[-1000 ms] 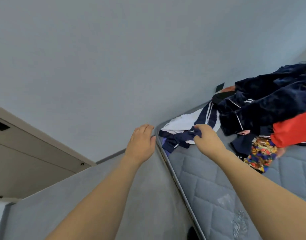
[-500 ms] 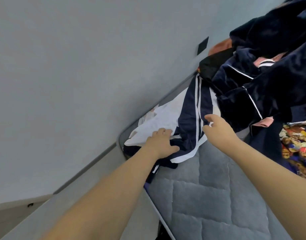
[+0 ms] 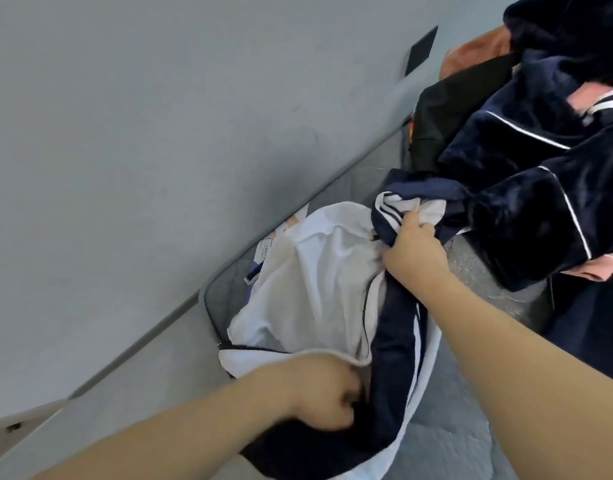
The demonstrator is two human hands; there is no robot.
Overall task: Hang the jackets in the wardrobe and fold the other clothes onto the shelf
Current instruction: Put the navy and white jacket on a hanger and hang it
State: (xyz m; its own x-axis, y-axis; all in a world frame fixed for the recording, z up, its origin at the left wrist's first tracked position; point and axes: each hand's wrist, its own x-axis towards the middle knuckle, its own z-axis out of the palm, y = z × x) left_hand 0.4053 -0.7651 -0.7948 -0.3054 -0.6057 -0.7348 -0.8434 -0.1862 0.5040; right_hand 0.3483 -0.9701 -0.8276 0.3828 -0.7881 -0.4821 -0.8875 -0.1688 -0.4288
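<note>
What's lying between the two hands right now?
In the head view, the white-and-navy jacket spans the stretch between the left hand and the right hand; each hand grips one end of it.

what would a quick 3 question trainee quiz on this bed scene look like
1. True or false: both hands grip the navy and white jacket.
2. Which lies right of the jacket? A) dark velvet garment pile B) a hanger C) a shoe
3. Fill in: the clothes lie on a grey quilted ____.

Key:
1. True: left hand and right hand each hold its fabric.
2. A, the dark velvet garment pile.
3. mattress.
</note>
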